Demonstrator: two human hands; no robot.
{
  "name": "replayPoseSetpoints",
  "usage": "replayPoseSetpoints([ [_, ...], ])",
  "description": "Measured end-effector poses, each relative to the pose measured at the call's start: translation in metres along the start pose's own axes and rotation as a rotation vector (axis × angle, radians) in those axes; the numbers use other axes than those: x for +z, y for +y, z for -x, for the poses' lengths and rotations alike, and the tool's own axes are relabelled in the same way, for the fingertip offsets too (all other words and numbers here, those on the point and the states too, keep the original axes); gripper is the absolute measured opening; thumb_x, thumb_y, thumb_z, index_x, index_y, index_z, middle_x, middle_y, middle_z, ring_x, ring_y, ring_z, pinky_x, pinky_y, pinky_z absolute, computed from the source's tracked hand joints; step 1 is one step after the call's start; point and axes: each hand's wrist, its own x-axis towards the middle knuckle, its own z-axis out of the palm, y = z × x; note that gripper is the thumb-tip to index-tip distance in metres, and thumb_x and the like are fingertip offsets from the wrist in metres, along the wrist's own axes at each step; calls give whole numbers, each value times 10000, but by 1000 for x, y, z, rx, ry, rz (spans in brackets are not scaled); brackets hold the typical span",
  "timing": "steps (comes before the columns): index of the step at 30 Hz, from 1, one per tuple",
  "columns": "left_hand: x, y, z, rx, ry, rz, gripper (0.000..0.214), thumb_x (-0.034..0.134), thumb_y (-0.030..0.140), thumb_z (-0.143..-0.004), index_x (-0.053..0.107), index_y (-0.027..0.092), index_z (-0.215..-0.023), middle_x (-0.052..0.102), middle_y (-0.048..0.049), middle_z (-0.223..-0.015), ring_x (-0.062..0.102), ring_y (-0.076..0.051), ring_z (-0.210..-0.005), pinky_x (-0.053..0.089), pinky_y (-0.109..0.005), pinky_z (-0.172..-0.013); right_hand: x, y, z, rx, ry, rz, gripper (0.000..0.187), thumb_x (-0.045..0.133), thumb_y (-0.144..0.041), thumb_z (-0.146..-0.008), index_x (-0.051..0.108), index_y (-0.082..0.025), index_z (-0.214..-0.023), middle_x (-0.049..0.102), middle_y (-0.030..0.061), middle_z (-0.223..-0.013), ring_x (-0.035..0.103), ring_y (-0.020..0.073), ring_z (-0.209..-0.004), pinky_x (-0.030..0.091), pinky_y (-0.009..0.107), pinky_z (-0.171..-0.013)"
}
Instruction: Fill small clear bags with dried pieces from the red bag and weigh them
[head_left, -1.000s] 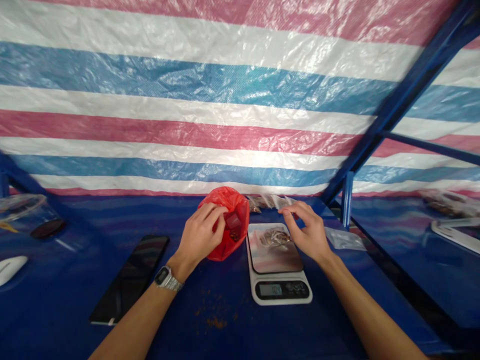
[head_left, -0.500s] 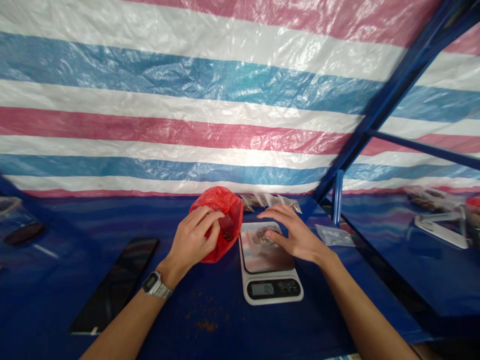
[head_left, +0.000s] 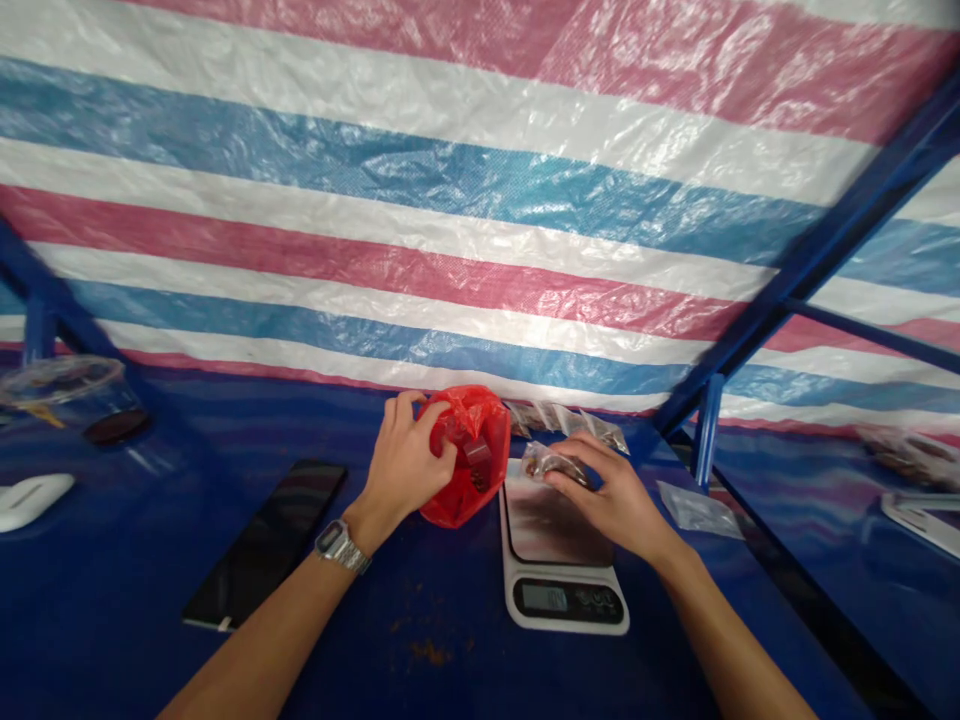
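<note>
A red plastic bag (head_left: 491,425) stands with its mouth open toward me, small brown pieces and a clear-looking packet or scoop showing inside. My left hand (head_left: 405,460), wearing a metal watch, is at the bag's left rim, thumb and fingers apart and curved over it. My right hand (head_left: 611,490) grips a small clear packet (head_left: 551,462) with brown contents, held just above the scale. Below it is the white kitchen scale (head_left: 566,605) with a shiny plate; its lit digits are too blurred to read surely.
Several filled packets (head_left: 570,420) lie in a row behind the scale. A flat clear bag (head_left: 701,510) lies right, a black phone (head_left: 266,545) left. Further left are a clear tub (head_left: 71,385) and a white object (head_left: 34,500). Blue frame bars (head_left: 709,430) rise at the right.
My right hand has closed on the packet and lifted it off the scale's plate. My left fingers have spread and drawn back toward the red bag's rim. The view has shifted left.
</note>
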Motion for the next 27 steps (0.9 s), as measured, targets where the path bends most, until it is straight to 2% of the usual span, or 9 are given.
replayPoseSetpoints([
  [2, 2, 0, 2, -8, -91, 27, 531, 640, 146, -768, 633, 186, -1297, 476, -164, -1298, 497, -366, -1221, 491, -547, -1092, 4, -9, -8, -35, 81, 1, 139, 676, -359, -974, 697, -256, -1066, 688, 54, -1015, 669, 228, -933, 521, 355, -845],
  [3, 3, 1, 3, -19, -129, 47, 580, 641, 144, -756, 612, 190, -1334, 455, -166, -1326, 489, -373, -1250, 486, -552, -1102, 6, -15, -14, -57, 73, 5, 149, 682, -360, -970, 697, -261, -1079, 693, 59, -1035, 675, 235, -953, 526, 362, -859],
  [6, 2, 3, 6, -75, -222, 137, 710, 619, 134, -752, 516, 239, -1446, 408, -154, -1386, 553, -348, -1236, 550, -500, -1033, 15, -35, -40, -142, -72, 51, 192, 695, -355, -961, 703, -279, -1138, 718, 72, -1133, 681, 261, -1058, 523, 393, -941],
  [10, 6, 1, 8, -129, -284, 327, 870, 562, 63, -739, 366, 284, -1557, 388, -134, -1387, 691, -221, -989, 618, -340, -837, 23, -53, -77, -167, -294, 209, 120, 658, -240, -967, 744, -262, -1048, 769, 57, -1067, 705, 246, -978, 523, 382, -882],
  [13, 13, -4, 9, -122, -280, 420, 965, 539, 18, -697, 294, 259, -1599, 455, -114, -1285, 690, -219, -1009, 612, -319, -867, 30, -54, -91, -195, -384, 255, 156, 642, -183, -952, 761, -246, -1030, 782, 61, -1065, 710, 231, -941, 515, 363, -850],
  [17, 15, -5, 9, -133, -271, 454, 946, 519, 8, -709, 300, 224, -1603, 483, -117, -1244, 658, -239, -1089, 599, -326, -928, 36, -47, -94, -205, -411, 265, 132, 655, -182, -939, 760, -245, -987, 785, 47, -1014, 704, 231, -914, 500, 355, -825],
  [22, 13, -2, 9, -179, -294, 478, 972, 515, 7, -735, 217, 210, -1637, 536, -126, -1231, 650, -208, -938, 612, -345, -899, 33, -37, -91, -194, -397, 184, 173, 671, -194, -943, 750, -236, -1091, 785, 50, -1071, 703, 230, -965, 507, 362, -873],
  [27, 16, -4, 2, -213, -254, 489, 878, 539, 36, -778, 280, 150, -1609, 550, -135, -1213, 613, -250, -1095, 523, -438, -1107, 28, -31, -85, -121, -405, 1, 190, 648, -191, -966, 750, -233, -1121, 787, 35, -1101, 715, 187, -910, 528, 311, -819],
])
